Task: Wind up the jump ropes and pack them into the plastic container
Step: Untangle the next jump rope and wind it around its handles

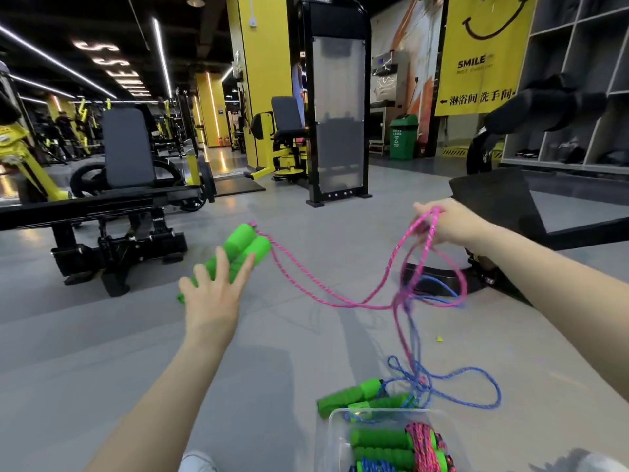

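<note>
Handles (245, 243) of pink rope (320, 285) are held under nearly straight left fingers (220, 264); its loops are pinched in curled right fingers (442, 235). Blue rope (422, 386) is seen beside the container (332, 418), near right.

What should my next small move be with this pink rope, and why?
Probably bring the right hand toward the green handles in the left hand for another loop: the pink rope hangs slack between them, crossing the blue rope.

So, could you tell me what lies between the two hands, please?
In the head view, the pink rope sags from the green handles in the left hand to the right hand, over grey floor.
</note>
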### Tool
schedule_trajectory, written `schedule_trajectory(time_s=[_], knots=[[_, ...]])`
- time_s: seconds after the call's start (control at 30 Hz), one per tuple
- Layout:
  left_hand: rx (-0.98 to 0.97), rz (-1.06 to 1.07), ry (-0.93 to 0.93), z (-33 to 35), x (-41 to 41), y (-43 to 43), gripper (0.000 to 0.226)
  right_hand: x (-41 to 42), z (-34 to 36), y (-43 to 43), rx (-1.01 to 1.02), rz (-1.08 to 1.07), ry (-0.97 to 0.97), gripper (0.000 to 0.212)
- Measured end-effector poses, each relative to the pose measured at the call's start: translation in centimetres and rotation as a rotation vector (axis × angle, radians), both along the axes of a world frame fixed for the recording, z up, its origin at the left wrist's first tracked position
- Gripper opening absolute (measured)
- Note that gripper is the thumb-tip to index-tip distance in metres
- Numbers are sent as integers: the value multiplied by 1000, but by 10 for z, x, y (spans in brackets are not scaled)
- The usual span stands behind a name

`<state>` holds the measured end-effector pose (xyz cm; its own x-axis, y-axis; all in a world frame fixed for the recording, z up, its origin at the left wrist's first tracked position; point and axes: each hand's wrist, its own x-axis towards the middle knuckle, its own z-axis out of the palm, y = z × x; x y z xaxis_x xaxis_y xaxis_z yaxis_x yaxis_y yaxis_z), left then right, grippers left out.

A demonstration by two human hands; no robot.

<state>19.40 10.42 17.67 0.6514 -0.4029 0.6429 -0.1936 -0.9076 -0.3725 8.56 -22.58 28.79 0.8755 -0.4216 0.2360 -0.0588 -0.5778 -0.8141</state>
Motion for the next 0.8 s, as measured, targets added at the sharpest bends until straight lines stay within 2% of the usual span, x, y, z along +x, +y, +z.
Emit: schedule_trajectory(time_s=[0.03,0.1,0.2,0.27,0.33,0.43,0.5,0.6,0.7,0.8], knots=[[-44,-24,29,3,-4,-12,83,2,6,7,-85,21,-1,44],[-142,-86,65,8,-8,-30,87,7,17,12,-199,-52,-179,46],[-264,-138,43,13,-6,-37,79,5,29,25,-244,-53,-219,43],[-370,-153,48,17,-6,-37,73,7,37,23,-233,-72,-348,43],[-454,-144,83,19,-8,-40,68,1,45,29,-289,-57,-238,40],[-522,-151,86,18,-7,-37,68,1,64,26,-316,-94,-409,41],[-505,-143,87,16,-6,-34,67,-6,75,31,-392,-51,-307,36],[-601,-96,110,22,-7,-29,60,-11,94,18,-441,-125,-518,28],[-754,6,208,27,-9,-31,57,-22,108,18,-595,-153,-339,40],[-801,-46,213,33,-18,-36,58,-27,108,17,-595,-153,-209,41]])
